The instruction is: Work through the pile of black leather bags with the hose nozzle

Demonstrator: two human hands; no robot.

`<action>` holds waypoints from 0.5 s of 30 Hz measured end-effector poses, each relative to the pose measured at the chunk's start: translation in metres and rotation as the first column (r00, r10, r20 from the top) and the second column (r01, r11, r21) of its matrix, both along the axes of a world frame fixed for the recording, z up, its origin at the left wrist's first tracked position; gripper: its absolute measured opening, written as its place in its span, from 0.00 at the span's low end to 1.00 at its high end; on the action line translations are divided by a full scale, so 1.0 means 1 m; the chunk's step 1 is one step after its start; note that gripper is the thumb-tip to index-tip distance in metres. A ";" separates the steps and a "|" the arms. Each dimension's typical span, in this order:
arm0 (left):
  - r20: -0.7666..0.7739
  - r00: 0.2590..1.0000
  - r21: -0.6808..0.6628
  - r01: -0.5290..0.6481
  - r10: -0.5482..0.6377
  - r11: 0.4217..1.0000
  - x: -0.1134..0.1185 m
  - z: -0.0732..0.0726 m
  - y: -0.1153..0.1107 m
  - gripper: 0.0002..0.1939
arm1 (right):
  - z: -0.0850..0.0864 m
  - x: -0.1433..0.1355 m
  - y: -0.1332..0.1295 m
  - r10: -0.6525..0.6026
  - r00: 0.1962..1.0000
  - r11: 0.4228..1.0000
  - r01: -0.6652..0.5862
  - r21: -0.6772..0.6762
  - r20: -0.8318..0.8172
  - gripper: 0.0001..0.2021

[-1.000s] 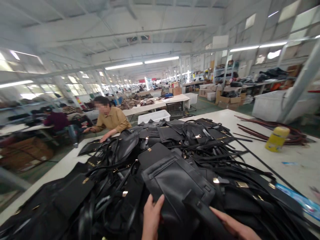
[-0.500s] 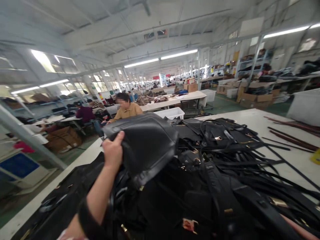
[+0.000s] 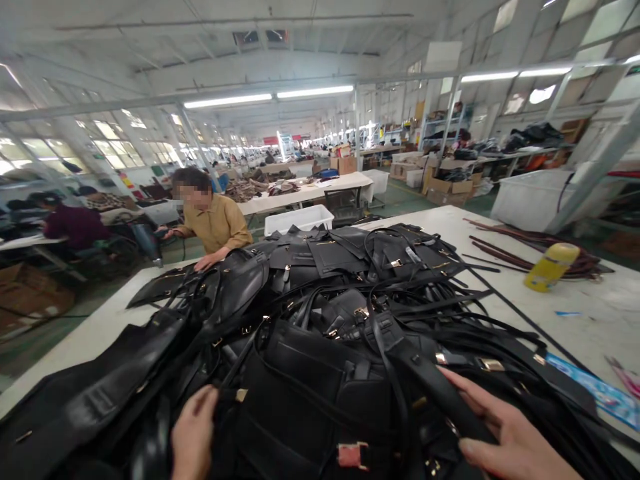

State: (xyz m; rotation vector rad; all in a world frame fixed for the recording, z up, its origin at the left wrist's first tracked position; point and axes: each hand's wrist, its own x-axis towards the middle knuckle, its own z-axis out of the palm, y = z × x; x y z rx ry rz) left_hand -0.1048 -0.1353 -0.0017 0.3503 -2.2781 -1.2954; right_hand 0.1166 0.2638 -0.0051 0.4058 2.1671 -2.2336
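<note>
Down at the near edge of the heap, both hands are back on the topmost black bag (image 3: 310,400). Half a second ago the left arm was up and out, holding a bag panel high over the far left of the pile; now that piece is out of the hand, somewhere among the dark shapes at left, though which one I cannot tell. The left hand (image 3: 193,433) has dropped to the top bag's left edge, fingers curled on the leather beside a small brass fitting, closed on it as far as the view shows. The right hand (image 3: 505,437) lies flat and open, fingers spread across a broad strap (image 3: 430,387) on the bag's right side, pressing rather than gripping. So one piece has gone aside and a fresh one is under the hands, by my reading. Across the white table (image 3: 575,313) a co-worker (image 3: 215,223) leans in, and a yellow bottle (image 3: 550,267) stands well apart at right.
</note>
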 end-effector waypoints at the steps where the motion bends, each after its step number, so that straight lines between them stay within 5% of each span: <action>1: 0.069 0.993 0.008 0.098 -0.098 0.995 0.017 -0.027 0.021 0.21 | 0.002 -0.004 -0.002 -0.006 1.000 1.000 0.006 -0.031 0.000 0.40; 2: 0.078 0.981 0.021 0.176 -0.177 0.984 0.035 -0.049 0.043 0.22 | 0.005 -0.007 -0.004 -0.010 1.000 0.998 0.009 -0.066 -0.012 0.40; 4: 0.143 0.849 0.157 0.489 -0.509 0.858 0.072 -0.077 0.092 0.23 | 0.010 -0.012 -0.007 -0.008 0.999 0.993 0.002 -0.116 -0.054 0.40; 7: 0.100 0.658 0.266 0.706 -0.747 0.657 0.116 -0.088 0.155 0.33 | 0.021 -0.021 -0.009 0.036 0.995 0.992 -0.047 -0.120 -0.091 0.39; 11: 0.293 0.470 0.067 0.859 -0.833 0.508 0.150 -0.094 0.213 0.35 | 0.033 -0.038 -0.011 0.168 0.982 0.983 -0.174 -0.061 -0.090 0.38; 15: 0.500 0.365 -0.033 0.914 -0.785 0.404 0.171 -0.121 0.249 0.32 | 0.038 -0.055 -0.014 0.211 0.975 0.977 -0.212 -0.020 -0.067 0.39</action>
